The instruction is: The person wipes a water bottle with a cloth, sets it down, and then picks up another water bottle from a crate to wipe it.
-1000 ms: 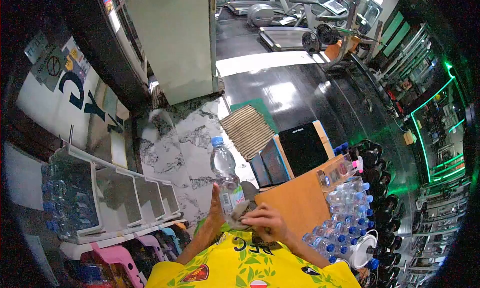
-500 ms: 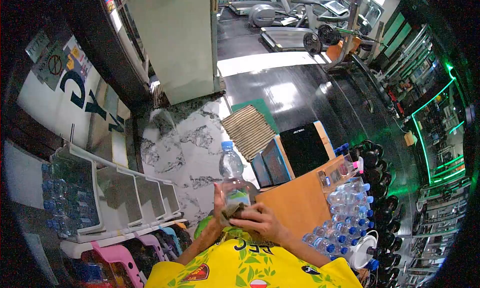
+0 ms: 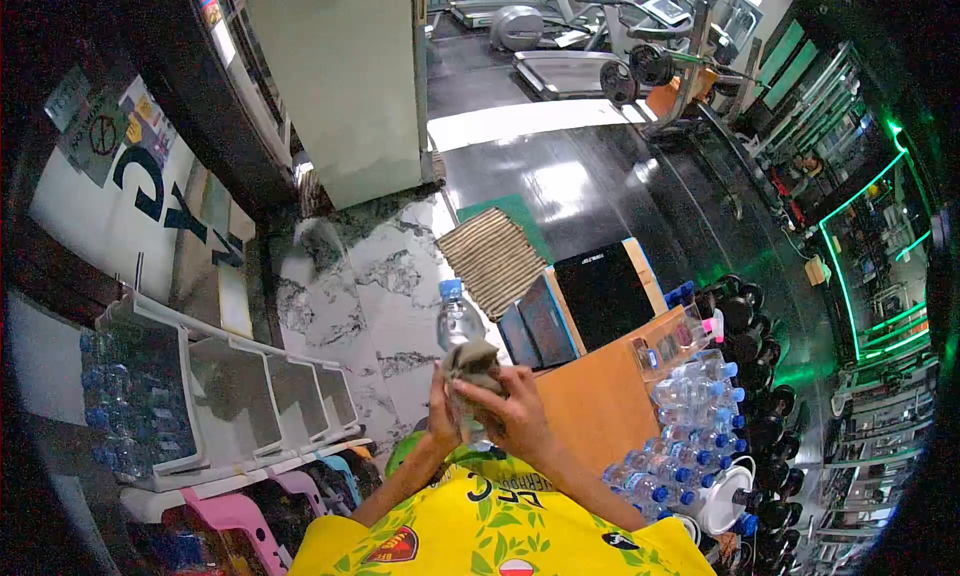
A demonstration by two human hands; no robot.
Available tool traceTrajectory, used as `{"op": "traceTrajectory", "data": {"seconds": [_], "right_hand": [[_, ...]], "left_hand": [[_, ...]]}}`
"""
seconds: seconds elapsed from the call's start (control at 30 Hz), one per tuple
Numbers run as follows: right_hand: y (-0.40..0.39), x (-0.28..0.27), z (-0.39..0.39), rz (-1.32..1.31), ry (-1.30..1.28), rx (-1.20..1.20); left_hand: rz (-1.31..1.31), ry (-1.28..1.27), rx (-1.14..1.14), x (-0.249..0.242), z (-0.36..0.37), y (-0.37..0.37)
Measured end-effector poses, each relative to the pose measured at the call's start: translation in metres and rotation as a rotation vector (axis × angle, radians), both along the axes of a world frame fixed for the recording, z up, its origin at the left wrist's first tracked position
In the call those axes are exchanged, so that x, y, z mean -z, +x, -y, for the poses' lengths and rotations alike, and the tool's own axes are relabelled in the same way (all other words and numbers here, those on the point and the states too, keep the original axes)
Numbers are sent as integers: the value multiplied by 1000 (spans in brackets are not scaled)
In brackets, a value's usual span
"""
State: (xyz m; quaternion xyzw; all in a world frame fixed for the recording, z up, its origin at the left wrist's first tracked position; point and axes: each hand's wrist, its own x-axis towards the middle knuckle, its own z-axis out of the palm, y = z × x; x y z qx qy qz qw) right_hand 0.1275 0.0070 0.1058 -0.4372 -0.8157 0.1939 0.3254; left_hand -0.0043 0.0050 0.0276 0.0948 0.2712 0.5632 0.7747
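Note:
A clear plastic water bottle [image 3: 459, 324] with a blue cap stands upright in front of my chest. My left hand [image 3: 443, 414] is closed around the bottle's lower left side. My right hand [image 3: 508, 408] presses a crumpled grey-brown cloth [image 3: 473, 362] against the bottle's middle, its fingers bent over the fabric. The cloth and both hands hide much of the bottle's lower half.
To the right is a wooden desk top [image 3: 598, 401] with several blue-capped bottles [image 3: 680, 446] at its edge. White bins [image 3: 235, 381] line the left side. Beyond lie a striped mat [image 3: 492, 256], a door [image 3: 335, 86] and treadmills [image 3: 570, 74].
My right hand and the cloth have moved up the bottle, from its base to its middle. The bottle's cap shows in nearly the same place.

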Motion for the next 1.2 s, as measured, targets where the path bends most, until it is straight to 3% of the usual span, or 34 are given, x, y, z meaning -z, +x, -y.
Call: {"op": "traceTrajectory", "data": {"seconds": [0.13, 0.2, 0.23, 0.27, 0.33, 0.37, 0.43, 0.47, 0.5, 0.53, 0.57, 0.63, 0.7, 0.87, 0.93, 1.0, 1.07, 1.1, 1.13, 1.2], "right_hand": [[14, 8, 24, -14, 51, -175], [30, 17, 31, -153, -38, -331], [37, 10, 27, -244, -133, -400], [44, 12, 26, -243, -132, -399], [55, 18, 27, -580, -380, -243], [52, 16, 26, -580, -381, -237], [38, 7, 15, -908, -465, 207], [30, 4, 4, -908, -467, 202], [21, 1, -7, -646, -297, 155], [13, -1, -13, -384, -125, 109], [8, -1, -13, -385, -124, 106], [3, -2, -10, -35, -2, 67], [6, 4, -2, -26, -49, 35], [25, 9, 25, -106, -104, -192], [40, 10, 27, -127, -189, -247], [49, 18, 23, -427, -324, -338], [45, 24, 20, -467, -217, -260], [39, 26, 17, -596, -168, -59], [31, 26, 12, -719, -116, 145], [12, 14, 2, -495, -252, 242]], "left_hand": [[126, 9, 126, 7, 1, -16], [-101, 22, 86, -7, -4, -16], [163, -33, 138, 67, -2, -33], [164, -32, 139, 54, -3, -30], [-17, -54, 45, -12, -4, -18], [-107, -66, -1, -27, -3, -13], [-132, -32, 61, -5, -2, -6], [-156, 2, 115, 8, 0, -4], [-102, -8, 151, 1, 2, 1], [-7, -66, 18, -7, 1, 12], [-8, -62, 19, -6, 0, 11], [-9, -57, 14, 1, -2, 8], [-124, -40, 30, 2, -2, 1], [-47, -181, 22, -3, -7, -15], [12, -15, 137, 1, -11, -26], [-91, -132, 53, -12, -8, -14], [-282, 60, 21, -30, -11, -12], [-113, -73, 43, 2, -7, -9], [-49, 4, 62, 10, -4, -7], [17, 22, 97, -4, -1, 2]]}}
